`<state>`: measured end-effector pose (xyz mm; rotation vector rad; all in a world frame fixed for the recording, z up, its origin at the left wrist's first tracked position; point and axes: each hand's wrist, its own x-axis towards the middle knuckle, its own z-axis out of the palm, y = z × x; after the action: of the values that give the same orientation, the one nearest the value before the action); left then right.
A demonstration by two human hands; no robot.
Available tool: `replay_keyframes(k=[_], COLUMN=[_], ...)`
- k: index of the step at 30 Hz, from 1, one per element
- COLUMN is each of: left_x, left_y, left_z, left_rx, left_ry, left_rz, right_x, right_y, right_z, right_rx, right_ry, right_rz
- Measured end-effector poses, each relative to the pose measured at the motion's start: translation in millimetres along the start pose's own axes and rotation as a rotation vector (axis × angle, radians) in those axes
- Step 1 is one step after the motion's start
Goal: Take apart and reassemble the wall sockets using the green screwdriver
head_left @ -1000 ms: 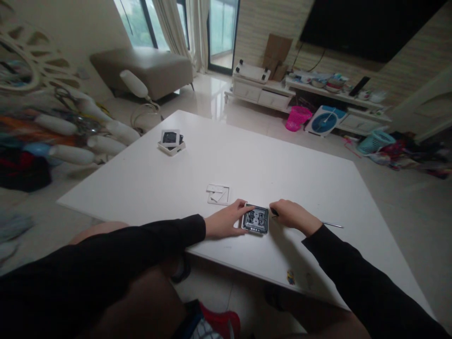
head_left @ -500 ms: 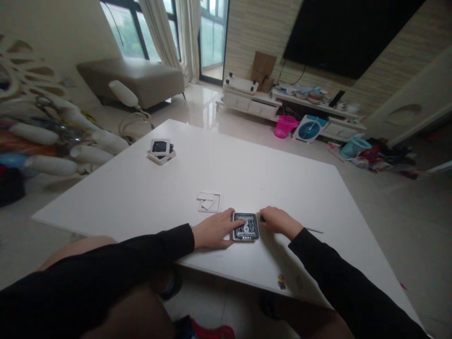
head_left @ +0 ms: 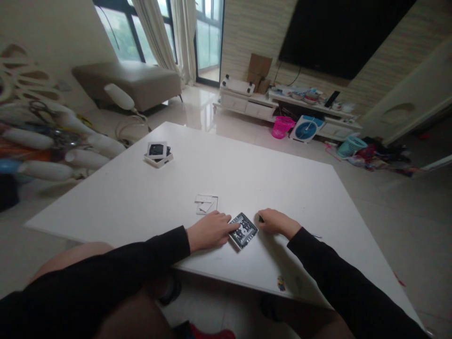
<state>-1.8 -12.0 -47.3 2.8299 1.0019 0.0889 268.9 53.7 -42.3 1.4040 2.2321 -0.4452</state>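
A square wall switch (head_left: 246, 229), its dark frame and inner mechanism bared, lies turned cornerwise on the white table (head_left: 268, 174). My left hand (head_left: 212, 230) grips it at its left corner, the index finger lying across the top. To the right of the switch and apart from it, my right hand (head_left: 277, 221) is closed round a screwdriver. The dark end of its handle peeks out by the thumb, while the thin metal shaft (head_left: 317, 236) shows past my sleeve. Just beyond my left hand lies a white cover frame (head_left: 197, 209) with loose white plates on it.
Farther left on the table, another switch (head_left: 157, 149) leans in a white box (head_left: 159, 163). A small cartoon sticker (head_left: 281, 283) marks the near edge. White-shaded lamp arms (head_left: 45, 171) crowd the table's left side. Beyond stand a pink basket (head_left: 282, 127) and a low cabinet (head_left: 259, 109).
The wall switch has turned from square-on to cornerwise under my left hand. My right hand stays beside it, and less of the screwdriver's shaft shows. The view has shifted slightly.
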Motion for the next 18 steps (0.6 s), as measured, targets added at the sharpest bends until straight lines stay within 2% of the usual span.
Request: replay_keyframes(k=[9, 18], left_x=[-1.2, -0.2], left_y=[0.3, 7.5], left_z=[0.9, 12.5], left_rx=[-0.017, -0.136], left_ry=[0.017, 0.038], left_rz=[-0.092, -0.115], right_x=[7.6, 2.1], right_y=[7.3, 2.2], right_z=[3.8, -1.9], right_rx=[0.084, 0.08], right_ry=[-0.017, -0.023], right_rz=[-0.033, -0.052])
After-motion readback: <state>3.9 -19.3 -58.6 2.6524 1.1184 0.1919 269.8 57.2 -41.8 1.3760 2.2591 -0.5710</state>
